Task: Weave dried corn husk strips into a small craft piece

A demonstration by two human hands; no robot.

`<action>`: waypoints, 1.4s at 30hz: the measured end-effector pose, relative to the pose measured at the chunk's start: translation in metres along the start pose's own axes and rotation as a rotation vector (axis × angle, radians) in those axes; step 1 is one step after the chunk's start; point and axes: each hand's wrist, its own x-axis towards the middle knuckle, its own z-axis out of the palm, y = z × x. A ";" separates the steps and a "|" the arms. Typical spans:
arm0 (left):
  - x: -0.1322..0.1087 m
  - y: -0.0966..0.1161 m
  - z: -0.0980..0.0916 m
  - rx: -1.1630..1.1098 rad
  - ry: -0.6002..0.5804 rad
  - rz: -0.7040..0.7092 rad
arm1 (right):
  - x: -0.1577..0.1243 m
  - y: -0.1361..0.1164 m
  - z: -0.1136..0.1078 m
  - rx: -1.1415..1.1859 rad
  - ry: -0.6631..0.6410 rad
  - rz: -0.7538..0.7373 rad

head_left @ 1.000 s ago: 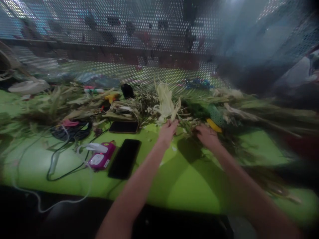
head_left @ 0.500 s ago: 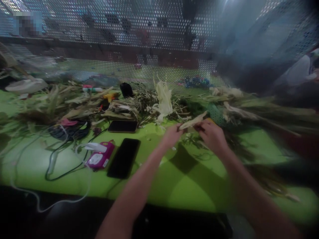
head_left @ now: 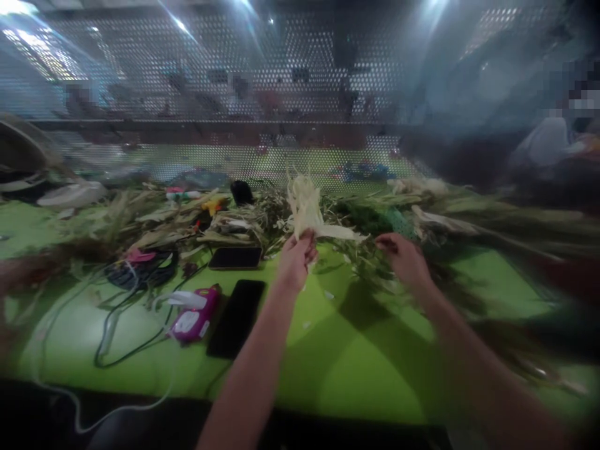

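Note:
My left hand (head_left: 295,259) is closed on a pale dried corn husk strip (head_left: 335,232) that runs to the right from its fingers. Just behind it stands a bundle of pale husks (head_left: 304,203). My right hand (head_left: 407,259) reaches into the green and dry leaves (head_left: 370,259) at the table's middle; its fingers are curled, and what they hold is blurred. Both hands hover over the bright green table (head_left: 347,350), about a hand's width apart.
Two dark phones (head_left: 234,257) (head_left: 235,317) lie left of my left arm. A pink device (head_left: 193,315) with white and black cables (head_left: 135,272) sits further left. Dry plant stalks (head_left: 154,222) line the back. A perforated metal screen (head_left: 281,94) rises behind. A person (head_left: 557,144) is at far right.
My left hand moved left and back, carrying the husk strip away from my right hand. The hands were joined on the strip; now they are apart. The camera tilted up slightly.

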 end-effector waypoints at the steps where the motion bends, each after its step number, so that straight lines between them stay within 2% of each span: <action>1: 0.000 -0.001 0.000 -0.004 -0.007 -0.015 | -0.001 -0.004 0.003 0.150 -0.051 0.033; 3: 0.000 -0.007 0.002 -0.010 -0.030 -0.039 | -0.005 -0.015 0.010 0.436 -0.200 0.105; 6: -0.002 -0.020 0.007 0.019 -0.063 -0.083 | -0.015 -0.032 0.018 0.639 -0.388 0.176; 8: -0.004 -0.028 0.010 0.082 -0.080 -0.130 | -0.020 -0.040 0.020 0.740 -0.330 0.204; 11: -0.007 -0.038 0.011 0.227 -0.138 -0.176 | -0.020 -0.043 0.018 0.874 -0.081 0.252; 13: -0.007 -0.042 0.009 0.349 -0.172 -0.187 | -0.017 -0.043 0.013 0.895 0.020 0.282; 17: -0.005 -0.038 0.005 0.559 -0.118 -0.177 | -0.013 -0.040 0.003 0.758 0.044 0.263; 20: -0.006 -0.032 0.007 0.564 -0.103 -0.119 | -0.013 -0.037 0.000 0.531 0.001 0.200; 22: -0.008 -0.031 0.011 0.541 -0.095 -0.105 | -0.015 -0.036 0.003 0.414 -0.049 0.163; 25: -0.012 -0.037 0.017 0.530 -0.095 -0.157 | -0.019 -0.036 0.010 0.364 -0.177 0.092; 28: -0.013 -0.046 0.018 0.514 -0.096 -0.182 | -0.023 -0.037 0.014 0.260 -0.256 -0.036; 31: -0.011 -0.052 0.016 0.448 -0.039 -0.140 | -0.025 -0.036 0.015 0.062 -0.217 -0.137; 34: -0.009 -0.054 0.015 0.390 -0.018 -0.133 | -0.026 -0.035 0.013 0.019 -0.166 -0.173; 38: -0.008 -0.054 0.015 0.322 -0.004 -0.148 | -0.026 -0.036 0.011 0.076 -0.152 -0.139; 42: -0.004 -0.045 0.012 0.201 0.110 -0.128 | -0.024 -0.038 0.003 0.075 -0.081 -0.068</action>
